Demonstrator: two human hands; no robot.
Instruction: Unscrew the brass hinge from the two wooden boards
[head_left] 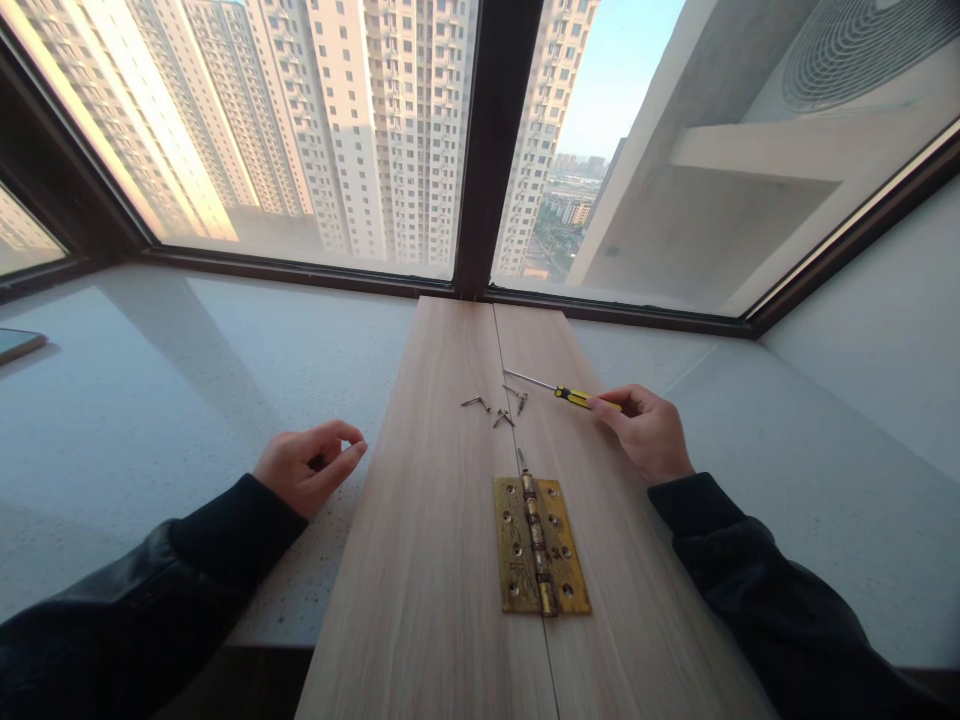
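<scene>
My right hand (646, 432) is closed around the yellow-and-black handle of a screwdriver (574, 396). Its thin metal shaft points left, with the tip over the seam between two light wooden boards (442, 480). Just below the shaft, several loose screws (504, 418) lie scattered on the wood. A worn brass hinge (535, 545) lies spread flat across the seam, with several screw holes in each leaf. One more screw (523, 460) is at the hinge's far end. Left of the boards, my left hand (311, 465) has curled fingers, thumb and index tips close together, and nothing shows between them.
The boards rest on a speckled white sill (300, 350) and reach to the dark window frame (491, 150). A flat dark device, perhaps a phone (19, 344), lies at the far left. On the right rises a white wall (885, 330). Tall buildings stand outside.
</scene>
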